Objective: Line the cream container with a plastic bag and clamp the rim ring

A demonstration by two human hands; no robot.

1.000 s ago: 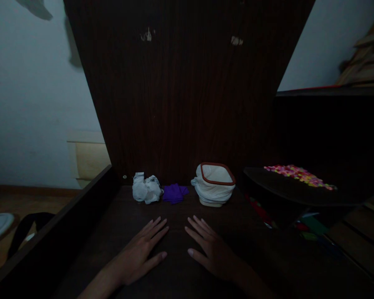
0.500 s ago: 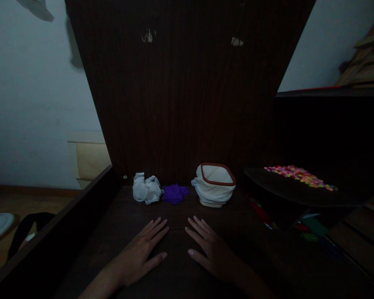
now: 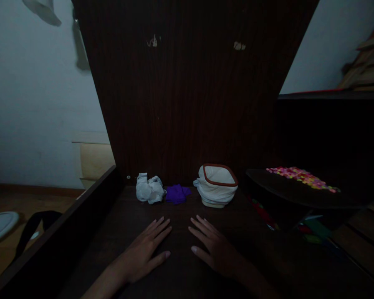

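Note:
My left hand (image 3: 143, 251) lies flat on the dark wooden surface (image 3: 180, 278), fingers spread, holding nothing. Beside it my right hand (image 3: 213, 245) also rests palm down with fingers apart, empty. Farther back, against the dark upright panel, sit a crumpled white cloth (image 3: 148, 188), a folded purple cloth (image 3: 177, 193) and a square container (image 3: 217, 185) with a red-brown rim, lined or wrapped with white cloth. Both hands are well short of these things.
A dark tray (image 3: 286, 190) with several small pink and yellow pieces (image 3: 302, 175) stands at the right. A raised dark side board (image 3: 59, 232) borders the surface on the left. A white round object (image 3: 0, 224) lies on the floor at far left.
The view has shifted slightly; both hands stay flat in the same place on the surface.

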